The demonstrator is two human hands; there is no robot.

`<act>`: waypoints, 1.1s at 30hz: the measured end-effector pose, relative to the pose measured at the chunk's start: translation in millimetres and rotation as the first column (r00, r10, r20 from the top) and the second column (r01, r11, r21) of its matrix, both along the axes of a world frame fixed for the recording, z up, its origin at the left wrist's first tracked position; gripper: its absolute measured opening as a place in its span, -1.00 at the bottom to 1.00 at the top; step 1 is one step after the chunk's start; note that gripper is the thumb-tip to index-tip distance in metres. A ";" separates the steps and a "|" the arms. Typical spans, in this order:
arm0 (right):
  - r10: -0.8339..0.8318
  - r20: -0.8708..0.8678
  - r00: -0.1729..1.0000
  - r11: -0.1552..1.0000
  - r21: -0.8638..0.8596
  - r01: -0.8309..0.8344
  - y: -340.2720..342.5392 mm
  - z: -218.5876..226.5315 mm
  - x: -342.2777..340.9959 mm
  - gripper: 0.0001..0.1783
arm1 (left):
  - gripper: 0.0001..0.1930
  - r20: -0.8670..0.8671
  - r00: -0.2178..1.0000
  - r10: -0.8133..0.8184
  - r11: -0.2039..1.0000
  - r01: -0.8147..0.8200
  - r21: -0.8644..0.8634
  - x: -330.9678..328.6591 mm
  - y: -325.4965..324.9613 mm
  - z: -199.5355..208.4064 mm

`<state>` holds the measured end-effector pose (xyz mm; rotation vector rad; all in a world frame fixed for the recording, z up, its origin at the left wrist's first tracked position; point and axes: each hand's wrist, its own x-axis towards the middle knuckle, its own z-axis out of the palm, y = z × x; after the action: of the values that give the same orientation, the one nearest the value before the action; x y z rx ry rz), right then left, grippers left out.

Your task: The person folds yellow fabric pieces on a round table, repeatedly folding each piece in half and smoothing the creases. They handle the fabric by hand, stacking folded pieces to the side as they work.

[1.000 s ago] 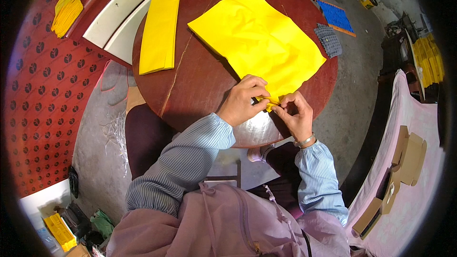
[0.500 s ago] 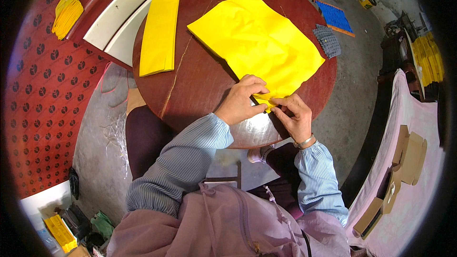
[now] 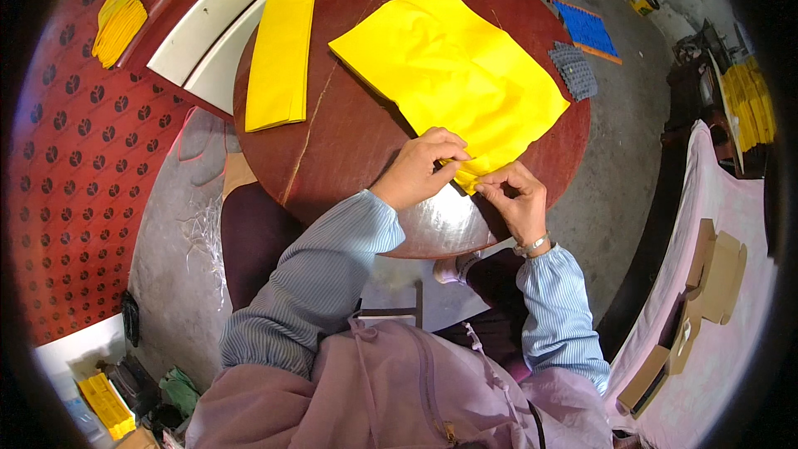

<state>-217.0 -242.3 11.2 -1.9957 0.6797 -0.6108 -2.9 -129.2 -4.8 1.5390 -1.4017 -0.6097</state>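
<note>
Yellow cloth point(image 3: 453, 66) is laid on the round table point(image 3: 357, 133), upper centre of frame, its near corner bunched at frame centre. That corner is pinched by the left hand point(image 3: 416, 170), thumb against fingers, and by the right hand point(image 3: 519, 201), thumb to forefinger, just beside it. A folded yellow stack point(image 3: 281, 58) is set on the table, upper left. A grey mat point(image 3: 573, 68) is seen at the table's right edge; a blue mat point(image 3: 588, 27) is seen near it, upper right.
</note>
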 end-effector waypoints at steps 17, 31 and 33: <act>0.054 0.022 0.998 0.981 -0.185 -0.049 0.4 4.3 0.7 -0.84 | -0.89 -0.053 0.992 0.113 0.992 -0.110 0.054 -9.4 -4.0 5.7; -0.053 0.012 0.999 0.984 0.169 0.051 -3.2 -9.9 -0.8 -0.83 | -0.89 -0.044 0.998 0.038 0.998 -0.035 0.058 -2.0 -0.7 2.2; -0.049 0.004 0.999 0.985 0.168 0.048 -3.3 -10.1 -0.9 -0.82 | -0.87 -0.038 0.999 0.026 0.998 -0.023 0.057 -1.1 -0.8 3.7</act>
<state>-217.9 -245.7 1.1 -1.8242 0.7517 -0.5714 -4.0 -130.0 -1.2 1.5780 -1.3448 -0.6656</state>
